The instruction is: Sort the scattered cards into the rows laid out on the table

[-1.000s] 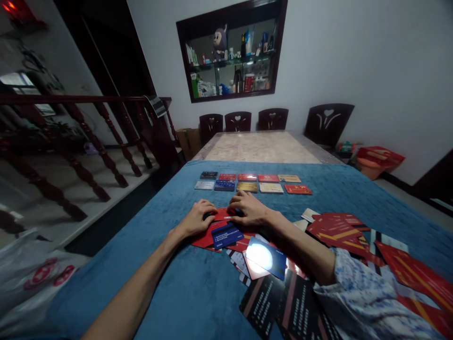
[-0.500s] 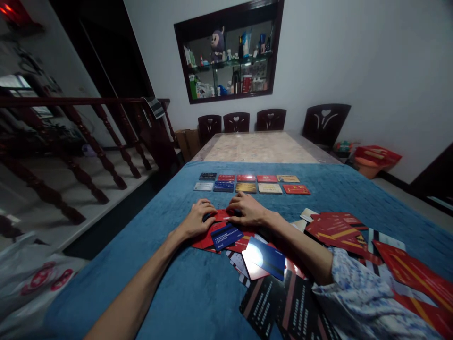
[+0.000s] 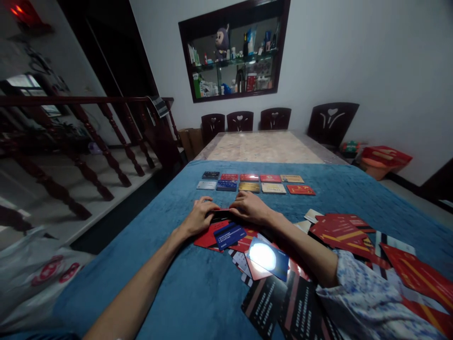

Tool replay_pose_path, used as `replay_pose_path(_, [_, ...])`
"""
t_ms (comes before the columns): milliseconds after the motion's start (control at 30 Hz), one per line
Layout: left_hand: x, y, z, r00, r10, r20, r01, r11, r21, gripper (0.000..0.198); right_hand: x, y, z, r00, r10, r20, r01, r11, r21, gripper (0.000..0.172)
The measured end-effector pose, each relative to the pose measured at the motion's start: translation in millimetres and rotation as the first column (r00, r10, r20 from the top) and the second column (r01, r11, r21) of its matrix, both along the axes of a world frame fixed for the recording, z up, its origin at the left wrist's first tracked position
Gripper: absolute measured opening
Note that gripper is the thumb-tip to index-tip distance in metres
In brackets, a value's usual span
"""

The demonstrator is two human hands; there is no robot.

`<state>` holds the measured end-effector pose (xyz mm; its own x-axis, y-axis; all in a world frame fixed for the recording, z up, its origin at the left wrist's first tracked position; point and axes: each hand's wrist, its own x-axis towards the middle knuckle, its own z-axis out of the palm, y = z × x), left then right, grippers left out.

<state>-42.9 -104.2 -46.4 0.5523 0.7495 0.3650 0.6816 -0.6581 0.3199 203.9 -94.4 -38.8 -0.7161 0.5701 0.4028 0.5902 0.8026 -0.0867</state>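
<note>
My left hand (image 3: pixel 201 216) and my right hand (image 3: pixel 250 208) pinch opposite ends of a card (image 3: pixel 221 216), whose dark face with a thin red upper edge shows between them. Below it lie red cards (image 3: pixel 205 239) and a blue card (image 3: pixel 229 235). Nearer me, a shiny blue card (image 3: pixel 279 262) reflects a bright glare, with black cards (image 3: pixel 264 302) beside it. My right forearm crosses over part of this pile. Beyond my hands, cards stand in two rows of small stacks, among them a gold stack (image 3: pixel 249 187) and a red stack (image 3: pixel 300 190).
A blue cloth (image 3: pixel 170 283) covers the near table. More red cards (image 3: pixel 341 231) spread at the right. Chairs (image 3: pixel 276 118) stand past the far end. A white plastic bag (image 3: pixel 42 278) is at the lower left, below a wooden railing (image 3: pixel 116 137).
The card between my hands has tipped up; its dark face shows where a red one showed before. My hands have shifted slightly, and the whole view has moved a little.
</note>
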Motion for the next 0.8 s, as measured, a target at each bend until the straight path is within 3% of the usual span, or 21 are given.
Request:
replay_pose_path(167, [2.7,1.5,-0.3,0.997,0.051,0.052,-0.052,0.998,0.028,0.03,-2.0,5.9,-5.9,0.998,-0.067,-0.018,0.068,0.992,0.108,0.028])
replay_pose_path(467, [4.1,5.4,-5.2,0.963,0.09,0.253,-0.097,0.995,0.013,0.022,-2.1,6.7,-9.9,0.991,-0.122,-0.063,0.13,0.981,0.143,0.021])
replay_pose_path(800, [3.9,2.5,-5.8,0.968,0.128,0.218,-0.128,0.992,-0.012,0.04,-5.0,0.1,-6.4,0.978,-0.199,-0.067,0.202,0.979,0.036,0.033])
